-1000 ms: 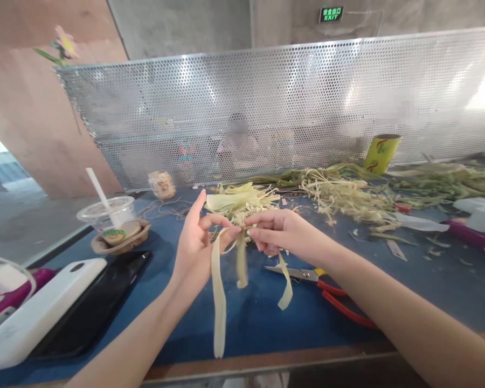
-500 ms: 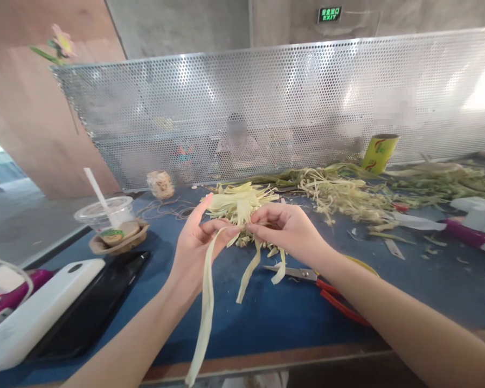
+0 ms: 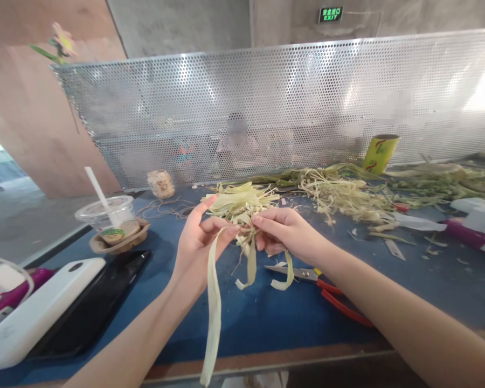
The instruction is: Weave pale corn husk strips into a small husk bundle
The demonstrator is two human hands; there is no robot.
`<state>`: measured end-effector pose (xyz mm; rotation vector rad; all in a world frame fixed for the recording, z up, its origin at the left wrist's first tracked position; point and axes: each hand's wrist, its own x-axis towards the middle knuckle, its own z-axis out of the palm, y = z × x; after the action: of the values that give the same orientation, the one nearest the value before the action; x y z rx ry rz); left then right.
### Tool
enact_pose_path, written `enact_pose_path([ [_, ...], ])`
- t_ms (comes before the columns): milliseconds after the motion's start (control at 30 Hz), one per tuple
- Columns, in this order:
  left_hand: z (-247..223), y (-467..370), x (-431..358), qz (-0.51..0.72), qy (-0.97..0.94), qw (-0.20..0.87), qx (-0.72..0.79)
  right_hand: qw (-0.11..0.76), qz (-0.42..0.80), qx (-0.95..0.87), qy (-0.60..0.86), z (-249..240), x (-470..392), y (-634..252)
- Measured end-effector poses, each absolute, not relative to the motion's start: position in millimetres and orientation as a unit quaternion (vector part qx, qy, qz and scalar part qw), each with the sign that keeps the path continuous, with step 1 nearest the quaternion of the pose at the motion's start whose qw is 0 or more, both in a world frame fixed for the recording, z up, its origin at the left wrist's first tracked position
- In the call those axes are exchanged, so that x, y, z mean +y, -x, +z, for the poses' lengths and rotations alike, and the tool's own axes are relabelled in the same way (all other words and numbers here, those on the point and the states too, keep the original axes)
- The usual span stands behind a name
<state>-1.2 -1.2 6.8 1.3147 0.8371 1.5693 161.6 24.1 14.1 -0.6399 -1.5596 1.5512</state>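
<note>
Pale green plant strips (image 3: pixel 213 307) meet between my two hands above the blue table. My left hand (image 3: pixel 204 237) pinches them at the left, and one long strip hangs from it past the table's front edge. From the right, my right hand (image 3: pixel 281 229) pinches the same strips, its fingers curled. Two shorter strips curl down below the fingers. Just behind the hands lies a pale yellow-green bundle of strips (image 3: pixel 242 198). Scissors with red handles (image 3: pixel 341 307) rest partly under my right forearm, blades pointing left.
At the left are a plastic cup (image 3: pixel 111 213) with a straw, a white case (image 3: pixel 44 307) and a black phone (image 3: pixel 101 307). Plant scraps (image 3: pixel 339 194) and a yellow roll (image 3: pixel 381 153) lie right of centre. A perforated metal panel (image 3: pixel 267 108) stands behind; a person shows through it.
My right hand has turned and its fingers have curled lower around the strips. The wide strip between the hands has folded down, and the hanging ends have shifted. My left hand has barely moved.
</note>
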Motion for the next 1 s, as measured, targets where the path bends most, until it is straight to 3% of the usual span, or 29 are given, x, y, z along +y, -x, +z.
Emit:
enact_pose_path([
  [233,11.0,1.2,-3.6,0.634,-0.532,0.441,0.347,0.403,0.625,-0.635,0.210,8.2,28.6,-165.3],
  [433,12.4,-4.8,-6.1,0.610,-0.533,0.433,0.394,0.511,0.356,-0.713,0.324,14.5,22.3,-163.7],
  [600,5.8,-6.6,-5.4,0.521,-0.560,0.499,0.407,0.507,0.249,-0.746,0.352,9.5,20.8,-161.8],
  [1000,7.7,-5.5,-5.3,0.537,-0.543,0.494,0.416,0.387,0.392,-0.774,0.311,13.5,20.6,-164.6],
])
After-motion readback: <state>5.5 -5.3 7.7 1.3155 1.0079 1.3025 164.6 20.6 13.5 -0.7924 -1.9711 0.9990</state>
